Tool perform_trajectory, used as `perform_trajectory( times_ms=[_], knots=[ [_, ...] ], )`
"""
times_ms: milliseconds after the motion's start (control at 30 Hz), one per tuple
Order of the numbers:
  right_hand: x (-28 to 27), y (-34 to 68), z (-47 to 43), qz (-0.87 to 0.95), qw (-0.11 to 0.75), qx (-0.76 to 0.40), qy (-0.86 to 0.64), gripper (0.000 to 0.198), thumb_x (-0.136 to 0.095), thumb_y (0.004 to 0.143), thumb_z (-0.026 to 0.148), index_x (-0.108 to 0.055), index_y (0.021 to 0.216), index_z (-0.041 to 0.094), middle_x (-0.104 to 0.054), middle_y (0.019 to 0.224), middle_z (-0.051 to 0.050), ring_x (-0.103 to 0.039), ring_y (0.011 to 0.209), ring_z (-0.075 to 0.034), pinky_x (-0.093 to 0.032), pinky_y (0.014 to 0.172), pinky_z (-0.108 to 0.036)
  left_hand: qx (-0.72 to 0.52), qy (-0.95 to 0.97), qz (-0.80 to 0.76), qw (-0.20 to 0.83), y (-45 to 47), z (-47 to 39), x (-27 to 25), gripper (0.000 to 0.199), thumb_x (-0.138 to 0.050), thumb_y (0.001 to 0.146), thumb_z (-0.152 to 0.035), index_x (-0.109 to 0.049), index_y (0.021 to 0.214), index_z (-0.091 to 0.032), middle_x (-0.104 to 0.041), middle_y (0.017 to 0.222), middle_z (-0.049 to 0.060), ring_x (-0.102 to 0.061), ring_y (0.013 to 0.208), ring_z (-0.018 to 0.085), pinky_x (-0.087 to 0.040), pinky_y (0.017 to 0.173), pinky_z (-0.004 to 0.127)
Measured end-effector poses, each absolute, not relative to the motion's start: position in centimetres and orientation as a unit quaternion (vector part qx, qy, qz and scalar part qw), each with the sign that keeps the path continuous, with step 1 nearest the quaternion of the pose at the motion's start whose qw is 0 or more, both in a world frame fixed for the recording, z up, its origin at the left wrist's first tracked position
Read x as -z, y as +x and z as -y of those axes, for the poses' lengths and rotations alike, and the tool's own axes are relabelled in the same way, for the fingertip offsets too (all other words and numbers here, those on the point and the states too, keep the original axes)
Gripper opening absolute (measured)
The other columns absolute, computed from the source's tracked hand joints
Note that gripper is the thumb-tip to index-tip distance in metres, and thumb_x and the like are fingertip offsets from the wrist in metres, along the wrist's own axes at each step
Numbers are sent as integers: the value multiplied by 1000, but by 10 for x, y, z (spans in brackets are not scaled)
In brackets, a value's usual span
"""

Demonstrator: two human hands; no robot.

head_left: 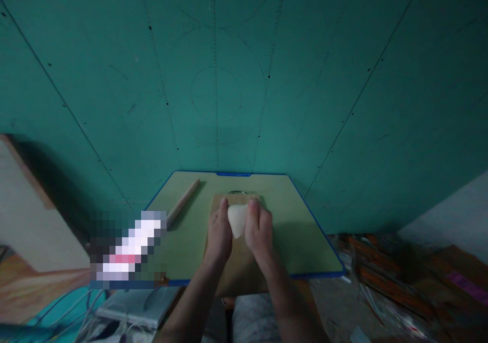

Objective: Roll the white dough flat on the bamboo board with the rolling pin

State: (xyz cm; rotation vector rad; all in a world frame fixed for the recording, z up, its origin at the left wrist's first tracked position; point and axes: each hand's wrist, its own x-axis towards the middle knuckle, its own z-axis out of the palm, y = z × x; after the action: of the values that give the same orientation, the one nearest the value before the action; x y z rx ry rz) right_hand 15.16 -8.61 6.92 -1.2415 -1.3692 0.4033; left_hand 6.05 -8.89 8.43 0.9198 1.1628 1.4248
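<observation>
A lump of white dough [237, 220] is held between my two hands above a wooden cutting board [244, 269]. My left hand [220, 231] grips the dough from the left, thumb on top. On the other side my right hand [259, 226] is closed on it, with its thumb pressed near the upper edge. The dough narrows toward its lower end. My fingers' undersides are hidden. A wooden rolling pin [183, 202] lies at an angle to the left of the board.
The cutting board rests on a pale green table top [301, 221] with a blue rim. A green wall [240, 79] with pencil lines rises behind it. A blurred-out patch [131, 249] covers the table's left corner. Wooden pieces and clutter [392, 277] lie at the right.
</observation>
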Motion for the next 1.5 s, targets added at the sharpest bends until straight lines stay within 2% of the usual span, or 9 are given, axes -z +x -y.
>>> perform_trajectory(
  times_ms=[167,267,400,533,733,833,1000,1233,1500],
  knots=[
    [-72,162,87,596,561,-183,-545,40,-29,101,45,-62,100,22,-69,87,-8,-66,81,-22,-53,75,-34,-618,365,-481,504,62,85,-80,54,-55,76,-72,-52,59,-21,-51,52,-1,-45,47,13,-33,43,25],
    [-73,165,97,643,577,-103,-493,40,-36,101,41,-55,127,18,-64,122,-14,-61,115,-25,-49,98,-42,-640,390,-486,448,58,85,-82,56,-56,76,-74,-50,60,-20,-48,52,-3,-44,48,11,-32,44,23],
    [-72,168,103,781,458,-42,-423,57,-54,96,40,-39,148,22,-41,153,-15,-38,142,-29,-37,114,-50,-625,440,-455,456,54,87,-85,63,-55,71,-81,-53,63,-18,-51,57,-3,-46,52,11,-37,47,22],
    [-65,175,95,806,413,-84,-416,76,-70,87,37,-32,152,25,-50,146,-15,-44,138,-30,-41,111,-51,-595,417,-470,501,51,86,-79,65,-58,66,-82,-53,62,-18,-51,56,-3,-46,51,11,-37,46,22],
    [-60,183,89,816,381,-121,-417,84,-87,68,37,-46,140,22,-61,131,-15,-58,122,-30,-49,102,-48,-565,382,-475,556,48,86,-74,64,-67,58,-78,-60,72,-15,-58,62,0,-54,55,14,-41,49,24],
    [-65,184,93,817,356,-122,-437,84,-89,65,35,-48,137,20,-64,126,-15,-61,116,-32,-50,99,-50,-570,406,-481,527,49,88,-81,61,-64,64,-77,-58,69,-16,-55,59,-1,-51,53,13,-39,47,23],
    [-72,181,102,805,401,-141,-414,110,-92,57,35,-32,148,21,-53,140,-17,-54,128,-31,-48,103,-47,-604,463,-477,439,53,88,-94,56,-57,73,-73,-55,66,-18,-47,56,-3,-46,52,11,-35,44,21],
    [-65,185,92,805,390,-87,-439,79,-86,67,28,-49,137,19,-65,126,-14,-64,113,-30,-51,95,-46,-578,496,-471,445,52,92,-86,45,-56,81,-61,-58,71,-17,-54,64,-2,-51,59,13,-43,52,22],
    [-70,184,92,789,329,-49,-516,43,-82,68,22,-65,107,17,-75,98,-11,-69,92,-29,-52,80,-39,-502,587,-523,361,36,88,-86,62,-33,88,-72,-59,71,-19,-64,67,6,-62,66,21,-48,58,30]
  ],
)
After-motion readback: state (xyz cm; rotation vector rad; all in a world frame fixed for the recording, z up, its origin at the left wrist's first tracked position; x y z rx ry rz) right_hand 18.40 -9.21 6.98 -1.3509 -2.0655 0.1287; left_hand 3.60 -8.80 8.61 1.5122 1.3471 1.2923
